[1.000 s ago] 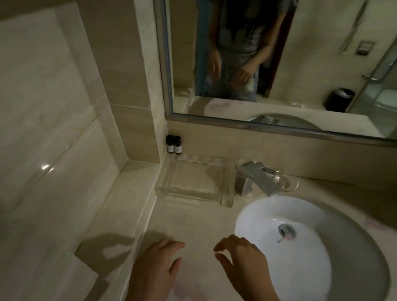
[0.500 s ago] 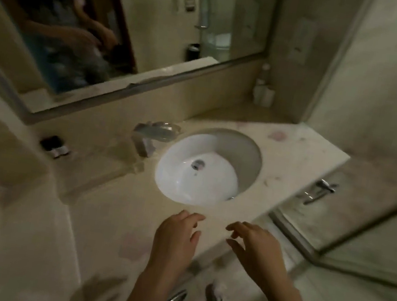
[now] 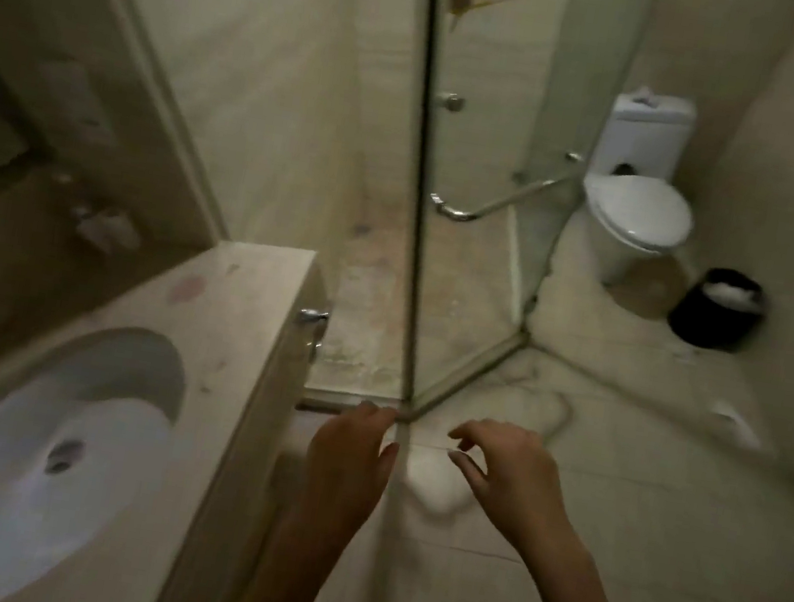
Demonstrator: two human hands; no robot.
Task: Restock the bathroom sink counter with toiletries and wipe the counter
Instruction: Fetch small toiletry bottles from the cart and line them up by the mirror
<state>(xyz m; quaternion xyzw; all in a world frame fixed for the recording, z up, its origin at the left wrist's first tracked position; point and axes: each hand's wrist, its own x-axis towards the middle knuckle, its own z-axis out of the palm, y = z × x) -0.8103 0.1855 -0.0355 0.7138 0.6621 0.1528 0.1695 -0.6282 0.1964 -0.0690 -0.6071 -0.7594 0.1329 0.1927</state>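
Note:
The beige stone counter [image 3: 233, 306] runs along the left, with pinkish stains on it and a white oval sink [image 3: 44, 448] set into it. Small pale items [image 3: 105, 226], blurred, stand at the counter's far corner by the wall. My left hand [image 3: 350, 454] hovers over the floor just right of the counter's front edge, fingers apart and holding nothing. My right hand [image 3: 508, 474] is beside it, over the floor tiles, fingers loosely curled and apart, also holding nothing.
A glass shower enclosure [image 3: 478, 168] with a chrome handle [image 3: 494, 201] stands ahead. A white toilet [image 3: 633, 208] and a black waste bin [image 3: 719, 307] are at the back right. A chrome handle [image 3: 312, 316] sticks out at the counter's end. Pale floor tiles spread to the right.
The view has swung right, from the mirror and faucet to the shower, toilet and floor. Both hands moved off the counter and now hang over the floor, still holding nothing.

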